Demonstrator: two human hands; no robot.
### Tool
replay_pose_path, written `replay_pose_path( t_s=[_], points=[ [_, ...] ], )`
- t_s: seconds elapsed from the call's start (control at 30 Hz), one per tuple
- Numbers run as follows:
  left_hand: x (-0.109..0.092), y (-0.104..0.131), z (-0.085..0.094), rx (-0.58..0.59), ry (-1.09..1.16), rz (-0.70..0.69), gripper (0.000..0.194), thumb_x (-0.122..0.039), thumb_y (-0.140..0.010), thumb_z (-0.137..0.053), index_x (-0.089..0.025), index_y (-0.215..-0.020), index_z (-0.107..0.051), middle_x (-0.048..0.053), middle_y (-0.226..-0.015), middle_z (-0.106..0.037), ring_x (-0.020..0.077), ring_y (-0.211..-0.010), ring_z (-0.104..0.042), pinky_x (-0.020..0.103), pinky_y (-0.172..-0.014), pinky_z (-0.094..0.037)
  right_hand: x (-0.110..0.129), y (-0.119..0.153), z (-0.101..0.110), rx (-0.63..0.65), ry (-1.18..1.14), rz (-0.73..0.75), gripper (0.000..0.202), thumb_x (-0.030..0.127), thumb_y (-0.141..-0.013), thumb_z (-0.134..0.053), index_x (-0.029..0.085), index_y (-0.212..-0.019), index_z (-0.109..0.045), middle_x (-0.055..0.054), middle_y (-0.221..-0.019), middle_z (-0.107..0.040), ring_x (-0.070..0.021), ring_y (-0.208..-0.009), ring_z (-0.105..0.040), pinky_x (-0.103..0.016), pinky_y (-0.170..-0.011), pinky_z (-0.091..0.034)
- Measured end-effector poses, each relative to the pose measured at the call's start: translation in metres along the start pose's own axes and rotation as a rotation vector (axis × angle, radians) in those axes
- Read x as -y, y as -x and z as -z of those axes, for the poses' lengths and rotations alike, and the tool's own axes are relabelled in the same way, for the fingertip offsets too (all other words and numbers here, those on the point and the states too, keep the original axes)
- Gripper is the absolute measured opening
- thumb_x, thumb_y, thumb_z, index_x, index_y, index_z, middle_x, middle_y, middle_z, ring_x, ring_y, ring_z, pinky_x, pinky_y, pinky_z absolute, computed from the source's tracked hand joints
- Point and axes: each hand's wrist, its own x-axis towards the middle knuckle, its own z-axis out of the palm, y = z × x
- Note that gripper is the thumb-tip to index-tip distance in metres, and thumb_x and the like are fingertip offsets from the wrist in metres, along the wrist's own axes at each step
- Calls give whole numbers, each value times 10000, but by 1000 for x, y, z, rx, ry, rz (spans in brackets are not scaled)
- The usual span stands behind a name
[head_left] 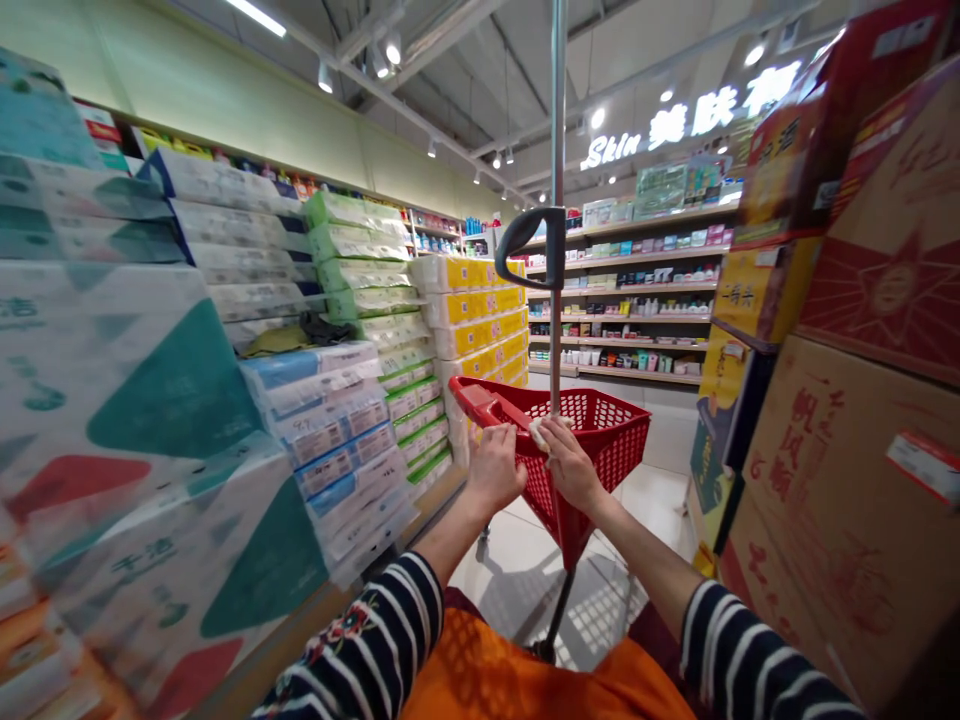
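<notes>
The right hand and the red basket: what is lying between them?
A white cloth lies there, under the right hand, at the rim of the red basket; the head view shows this.

We see the red basket (626, 440) as smooth plastic with a glossy sheen, its walls perforated. The pole (558, 120) looks like polished metal, and the handle (554, 250) dark, rather matt plastic. The white wipe (537, 432) is soft and crumpled; whether cloth or paper, we cannot tell. Around us, the teal-and-white packs (150, 370) have shiny plastic film, the brown carton (847, 480) matt cardboard, and the floor (660, 490) a smooth, pale finish. Our striped sleeves (375, 640) look like soft cloth.
</notes>
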Motion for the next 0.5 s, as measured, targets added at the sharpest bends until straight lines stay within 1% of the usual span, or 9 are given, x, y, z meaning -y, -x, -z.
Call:
replay_pose_path(
  t_s=[0.1, 0.17, 0.23, 0.3, 0.43, 0.5],
  points=[
    [9, -12, -7, 48, 20, 4, 554, -318, -764, -505, -184, -1299, -445, 95, -1380, -450, 259, -1279, -364, 509, -1108, -157, -5, 4, 16, -18, -7, -82, 572, 25, -751, -369, 180, -1286, -501, -98, -1332, -492, -202, -1301, -359, -460, -1062, -349],
    [16, -21, -13, 126, 25, 15, 559, -367, -796, -485, -200, -1325, -412, 87, -1434, -383, 262, -1327, -301, 540, -1091, -182, -6, 2, 23, -11, -11, -147, 579, 29, -735, -373, 180, -1277, -512, -100, -1321, -503, -204, -1275, -396, -456, -1061, -350],
    [18, -28, -17, 189, 38, -2, 533, -400, -833, -449, -219, -1332, -399, 74, -1443, -371, 248, -1343, -280, 561, -1083, -178, -2, -3, 26, -2, -4, -204, 580, 30, -728, -375, 171, -1272, -518, -105, -1318, -505, -207, -1259, -416, -448, -1062, -348],
    [16, -31, -20, 189, 48, -9, 485, -410, -860, -418, -243, -1315, -415, 64, -1432, -392, 227, -1335, -303, 563, -1085, -162, 7, -11, 25, 10, 12, -219, 577, 27, -723, -376, 158, -1266, -525, -112, -1322, -499, -211, -1255, -418, -441, -1061, -348],
    [3, -32, -16, 139, 38, -25, 418, -428, -874, -395, -265, -1250, -476, 68, -1373, -471, 225, -1272, -397, 586, -1080, -132, 30, -23, 18, 78, 92, -127, 549, 23, -711, -388, 113, -1226, -559, -134, -1314, -505, -240, -1275, -377, -457, -1070, -317],
    [-3, -31, -13, 113, 39, -49, 393, -431, -876, -392, -265, -1214, -503, 68, -1328, -517, 226, -1234, -439, 594, -1080, -110, 35, -25, 18, 94, 141, -101, 532, 27, -710, -394, 98, -1206, -572, -149, -1293, -520, -259, -1271, -370, -480, -1066, -306]
  ],
)
